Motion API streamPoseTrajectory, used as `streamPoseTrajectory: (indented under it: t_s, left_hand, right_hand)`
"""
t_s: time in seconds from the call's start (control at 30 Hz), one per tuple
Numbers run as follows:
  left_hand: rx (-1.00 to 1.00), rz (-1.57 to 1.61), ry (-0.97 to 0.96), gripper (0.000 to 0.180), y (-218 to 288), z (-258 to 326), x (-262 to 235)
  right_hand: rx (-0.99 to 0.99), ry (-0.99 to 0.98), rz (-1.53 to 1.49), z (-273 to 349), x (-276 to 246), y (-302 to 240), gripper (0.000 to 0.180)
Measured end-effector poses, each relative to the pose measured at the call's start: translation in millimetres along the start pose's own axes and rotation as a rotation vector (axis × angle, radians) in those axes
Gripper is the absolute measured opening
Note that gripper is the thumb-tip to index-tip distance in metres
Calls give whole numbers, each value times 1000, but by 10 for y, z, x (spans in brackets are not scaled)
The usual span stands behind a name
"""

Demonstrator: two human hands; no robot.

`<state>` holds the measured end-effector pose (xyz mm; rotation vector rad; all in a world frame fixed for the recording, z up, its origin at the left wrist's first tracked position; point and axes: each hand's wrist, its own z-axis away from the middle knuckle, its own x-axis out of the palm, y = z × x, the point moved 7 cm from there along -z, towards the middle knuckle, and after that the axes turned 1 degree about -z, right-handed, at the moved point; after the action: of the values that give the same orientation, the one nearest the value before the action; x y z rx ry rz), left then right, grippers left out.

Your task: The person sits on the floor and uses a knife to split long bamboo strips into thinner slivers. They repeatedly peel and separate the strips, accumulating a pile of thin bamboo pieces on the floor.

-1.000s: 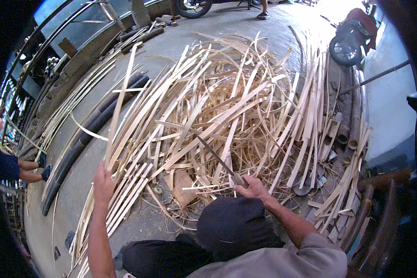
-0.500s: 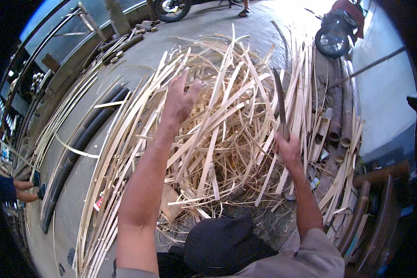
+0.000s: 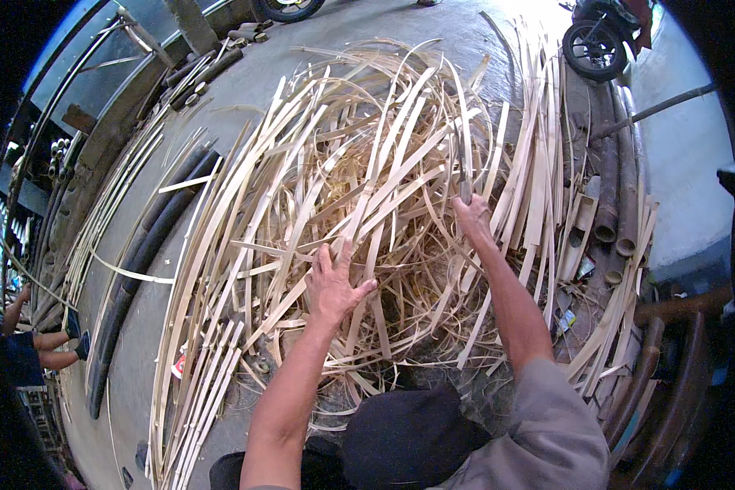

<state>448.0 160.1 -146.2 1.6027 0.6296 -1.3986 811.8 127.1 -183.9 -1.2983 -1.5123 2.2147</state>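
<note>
My left hand (image 3: 336, 287) is open, fingers spread, at the near side of a big tangled heap of pale bamboo strips (image 3: 400, 204). Whether its fingertips touch the strips I cannot tell. My right hand (image 3: 473, 217) is closed round the handle of a long knife (image 3: 465, 167). Its narrow dark blade points away from me over the right part of the heap, and strips around it make its tip hard to see. Longer split bamboo strips (image 3: 196, 392) lie lengthwise to the left of my left arm.
Dark bamboo poles (image 3: 131, 278) lie on the floor at left, near a person's legs (image 3: 53, 347). More strips (image 3: 539, 155) and brown poles (image 3: 606, 204) run along the right wall. A motorcycle (image 3: 600, 45) stands at the far right. Black cloth (image 3: 412, 437) bulges up right before me.
My left hand has come back toward me and lower, fingers spreading. My right hand has moved the knife left and farther away. The whole view has shifted slightly.
</note>
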Motion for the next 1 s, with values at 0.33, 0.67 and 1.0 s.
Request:
streamPoseTrajectory:
  t_s: [0.33,0.67,1.0]
  left_hand:
    - [188,-168,92,68,-27,-273,92]
    - [277,-108,-21,30,-2105,677,-749]
    - [-603,17,166,26,-3897,3246,-522]
  right_hand:
    - [-165,-376,-130,1719,709,-466,35]
    - [-723,-11,263,1793,-14,-486,37]
    - [-243,-34,-295,2229,-188,-639,37]
